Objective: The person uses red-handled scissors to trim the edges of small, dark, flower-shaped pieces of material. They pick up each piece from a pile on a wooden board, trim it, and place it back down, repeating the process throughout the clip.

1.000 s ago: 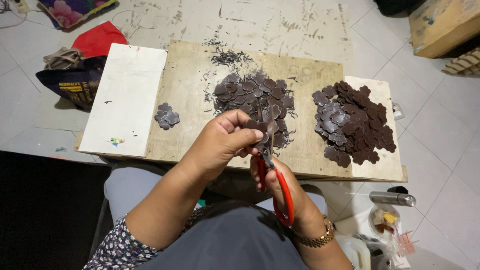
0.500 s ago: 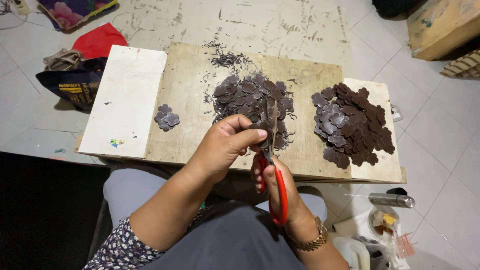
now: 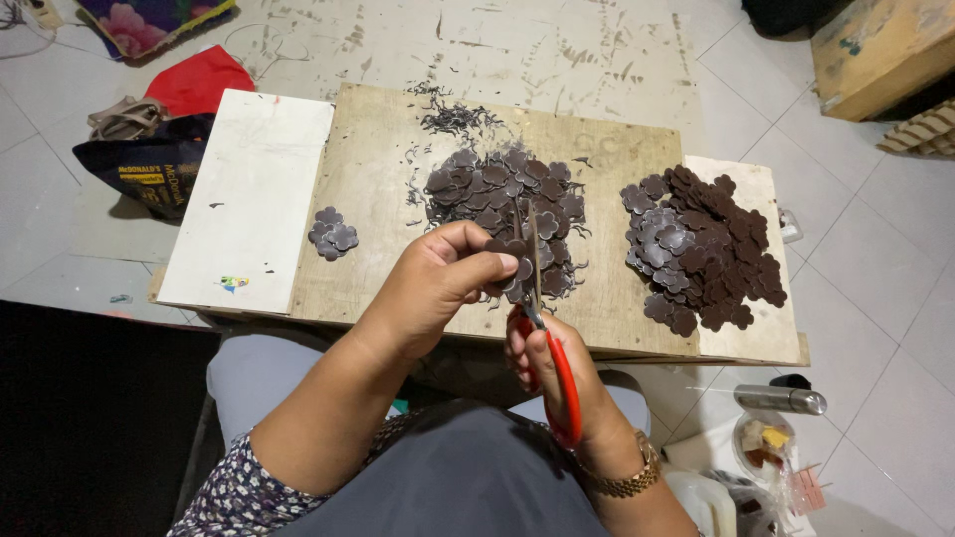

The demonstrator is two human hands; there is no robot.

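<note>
- Head view: our left hand has its fingers pinched together on a dark brown flower-shaped piece, held just above the near edge of the wooden surface.
- Our right hand has its fingers closed through the handles of the red-handled scissors; the blades stand slightly apart, pointing away from us at the piece.
- To cut well, we judge it best to turn the piece with the left hand, keep the blades steady, and keep our fingertips off the cutting line.
- We count three heaps of brown pieces: a small cluster on the left, a middle heap under the blades, and a large heap on the right. The pieces in each are too many to count.
- One patch of thin trimmings lies beyond the middle heap.
- One white board lies at the left, and one pair of scissors is in view.
</note>
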